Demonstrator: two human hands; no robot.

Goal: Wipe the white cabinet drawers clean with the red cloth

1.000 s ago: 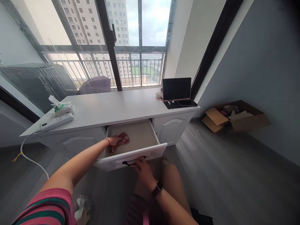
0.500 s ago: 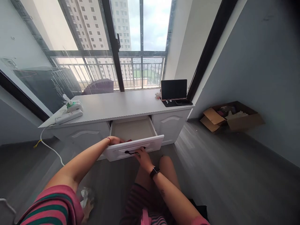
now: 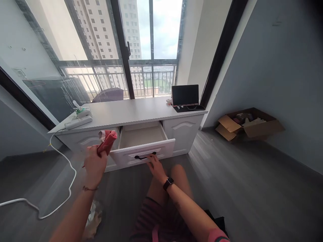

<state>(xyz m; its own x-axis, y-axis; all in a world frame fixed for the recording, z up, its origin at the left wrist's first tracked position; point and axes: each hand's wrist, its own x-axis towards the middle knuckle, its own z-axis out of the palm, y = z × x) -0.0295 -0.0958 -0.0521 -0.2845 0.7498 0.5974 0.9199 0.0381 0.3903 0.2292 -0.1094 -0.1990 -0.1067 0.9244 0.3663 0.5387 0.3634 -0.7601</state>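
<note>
My left hand (image 3: 96,164) is closed around a folded red cloth (image 3: 108,141) with a paler pink-white part, held up in the air to the left of the drawer. The cloth's exact kind is unclear. At the middle of the white cabinet (image 3: 121,111), the drawer (image 3: 141,137) stands pulled out, its bare inside showing. My right hand (image 3: 156,168) has its fingers hooked at the right end of the dark drawer handle (image 3: 141,157); the fingertips are partly hidden.
A tablet on a stand (image 3: 185,95) rests at the cabinet's right end, a power strip (image 3: 78,123) and tissue pack (image 3: 83,110) at the left. A white cable (image 3: 73,181) trails on the floor. An open cardboard box (image 3: 262,131) lies right; a clear plastic bag (image 3: 94,218) lies lower left.
My left hand has come out of the drawer and risen to the left, carrying the red cloth. My right hand has stayed at the handle, and the drawer remains pulled out.
</note>
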